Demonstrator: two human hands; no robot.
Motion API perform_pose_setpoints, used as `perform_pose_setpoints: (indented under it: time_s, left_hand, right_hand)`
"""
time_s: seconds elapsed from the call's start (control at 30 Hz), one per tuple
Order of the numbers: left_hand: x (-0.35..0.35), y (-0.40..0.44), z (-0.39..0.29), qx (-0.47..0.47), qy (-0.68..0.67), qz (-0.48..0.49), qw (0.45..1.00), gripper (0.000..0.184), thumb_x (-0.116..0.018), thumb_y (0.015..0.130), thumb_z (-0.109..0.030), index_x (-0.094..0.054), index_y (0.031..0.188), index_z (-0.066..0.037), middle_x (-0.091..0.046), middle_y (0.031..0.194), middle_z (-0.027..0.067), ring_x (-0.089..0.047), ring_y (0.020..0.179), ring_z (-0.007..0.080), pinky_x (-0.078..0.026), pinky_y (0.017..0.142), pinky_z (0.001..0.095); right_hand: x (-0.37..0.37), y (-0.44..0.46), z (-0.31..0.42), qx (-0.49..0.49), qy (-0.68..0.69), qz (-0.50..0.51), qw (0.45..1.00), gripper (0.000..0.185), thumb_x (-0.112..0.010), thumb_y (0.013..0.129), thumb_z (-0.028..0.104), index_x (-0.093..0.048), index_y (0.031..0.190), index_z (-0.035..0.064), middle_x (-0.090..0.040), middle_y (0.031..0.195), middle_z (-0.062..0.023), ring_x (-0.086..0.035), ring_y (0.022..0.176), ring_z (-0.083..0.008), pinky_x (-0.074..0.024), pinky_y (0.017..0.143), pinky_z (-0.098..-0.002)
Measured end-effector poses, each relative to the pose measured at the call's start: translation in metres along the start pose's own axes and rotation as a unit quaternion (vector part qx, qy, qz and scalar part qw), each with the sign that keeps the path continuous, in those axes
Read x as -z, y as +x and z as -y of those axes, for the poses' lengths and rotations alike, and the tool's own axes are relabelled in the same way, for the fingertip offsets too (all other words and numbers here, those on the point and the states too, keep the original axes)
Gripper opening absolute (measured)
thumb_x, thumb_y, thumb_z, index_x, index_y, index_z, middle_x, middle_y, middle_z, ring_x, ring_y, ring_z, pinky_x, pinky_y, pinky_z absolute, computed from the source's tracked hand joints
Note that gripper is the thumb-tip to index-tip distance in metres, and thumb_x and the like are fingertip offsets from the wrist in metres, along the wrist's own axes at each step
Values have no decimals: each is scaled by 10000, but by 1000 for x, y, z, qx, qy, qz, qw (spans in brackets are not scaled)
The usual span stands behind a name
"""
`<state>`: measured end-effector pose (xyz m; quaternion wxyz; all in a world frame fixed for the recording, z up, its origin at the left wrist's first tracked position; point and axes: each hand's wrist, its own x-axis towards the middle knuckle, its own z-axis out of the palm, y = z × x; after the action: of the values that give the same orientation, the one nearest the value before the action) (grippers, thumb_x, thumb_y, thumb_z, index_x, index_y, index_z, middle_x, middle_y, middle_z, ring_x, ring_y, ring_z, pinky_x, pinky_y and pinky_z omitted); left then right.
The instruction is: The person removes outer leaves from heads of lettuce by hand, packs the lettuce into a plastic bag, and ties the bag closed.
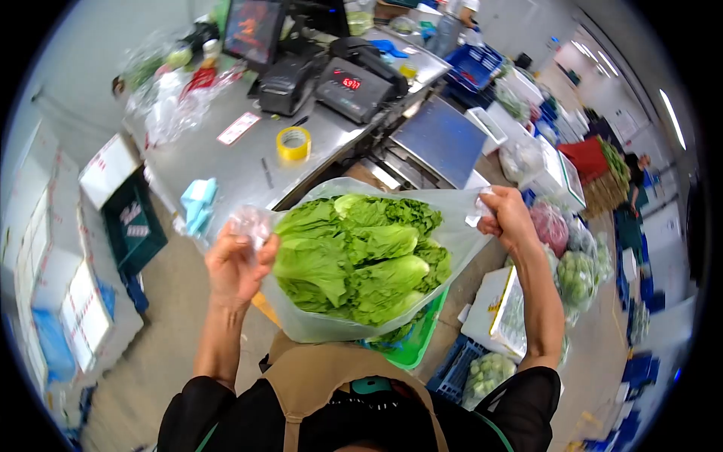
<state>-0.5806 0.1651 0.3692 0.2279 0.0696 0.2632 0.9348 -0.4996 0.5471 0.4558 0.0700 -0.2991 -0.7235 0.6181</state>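
A clear plastic bag hangs stretched between my two hands, with several heads of green lettuce inside it. My left hand grips the bag's bunched left edge, fingers curled round the plastic. At the right, my right hand pinches the other corner of the bag in a closed grip. The bag is in front of my apron, partly over a green basket that holds more leaves. Just beyond it is the metal table.
On the table are a scale display, yellow tape, a monitor and plastic bags. A weighing platform is beyond the lettuce. Foam boxes and bagged vegetables line the right; a green crate stands left. People are farther back.
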Motion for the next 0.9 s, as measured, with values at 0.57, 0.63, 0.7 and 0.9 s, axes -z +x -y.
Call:
perform_pose_setpoints:
  time_s: [0.57,0.63,0.7,0.9]
  left_hand:
    - [19,86,25,-148,805,63,571,245,-641,824,-172,-578,953,26,-615,890,168,-610,752,292,-487,658,382]
    - [-3,88,38,-290,790,113,528,246,-681,793,-141,-603,976,4,-629,918,175,-593,891,371,-474,788,406]
    - [-15,105,68,-212,714,307,592,223,-661,811,-141,-603,971,3,-626,932,181,-600,883,357,-479,779,410]
    - [-31,160,224,-32,553,689,467,206,-540,906,-208,-599,985,-28,-622,1012,143,-590,956,328,-467,843,412]
  right_hand:
    - [-54,-5,-83,-26,196,-35,980,102,-510,865,53,-494,889,-44,-499,661,-75,-446,497,-116,-344,414,-263]
    - [-60,-3,-82,-29,171,-47,984,113,-513,869,63,-496,896,-46,-503,665,-68,-453,502,-116,-345,410,-259]
    - [-66,0,-84,-24,167,-71,983,113,-516,872,77,-522,884,-35,-514,669,-53,-470,514,-110,-343,399,-252]
    - [-72,6,-100,3,93,-116,989,104,-534,867,89,-573,850,-6,-523,651,-24,-471,521,-89,-342,398,-253]
